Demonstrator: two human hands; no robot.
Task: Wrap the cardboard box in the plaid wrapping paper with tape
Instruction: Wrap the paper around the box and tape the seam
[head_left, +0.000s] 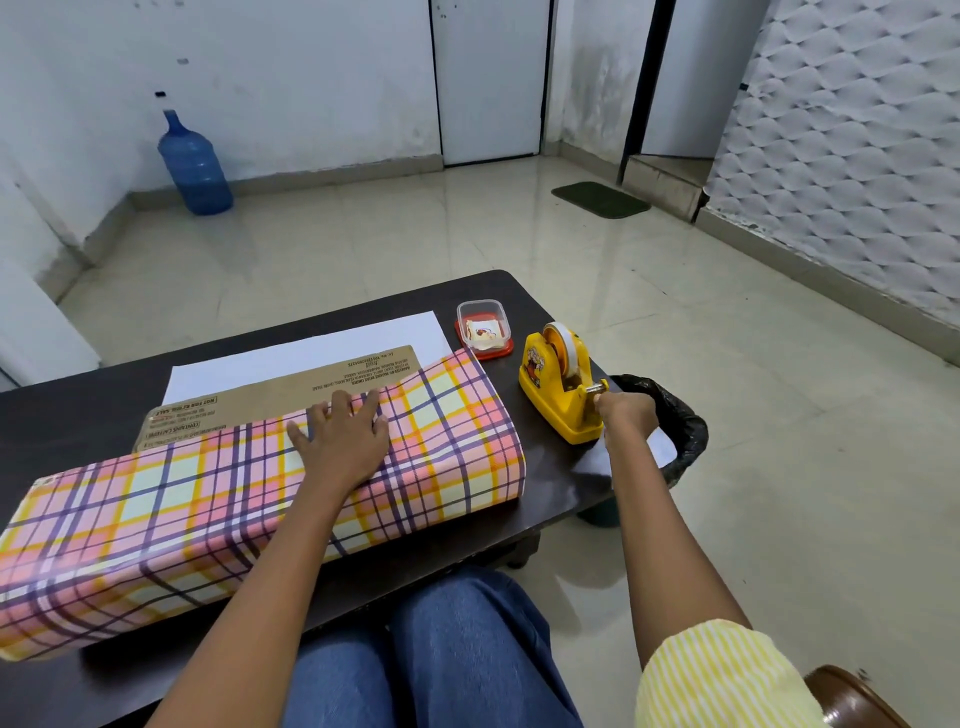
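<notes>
Plaid wrapping paper (208, 519), pink, yellow and purple, lies folded up over the near side of the long, flat cardboard box (291, 395). Its edge reaches partway across the box's top. The box stretches along the desk (561, 483) from the near left corner towards the far right. The paper's white underside shows beyond it, towards the far edge.

The left hand (340, 441) presses flat on the paper's edge at about the middle of the box, fingers spread wide. The right hand (626, 413) is at the cutter end of the yellow tape dispenser (558, 395), which stands by the desk's right edge. Its fingers are curled in there. I cannot tell whether they already pinch tape.

I judge the box light but stiff, so it will take a firm press without giving. The paper looks glossy, thin and springy, and it would likely slide back or open if that palm lifted. The best hold is where the left hand is, flat on the loose edge over the hard cardboard. Tape should go just beside those fingers. Pulling with 1 hand may drag the small dispenser along the desk.
</notes>
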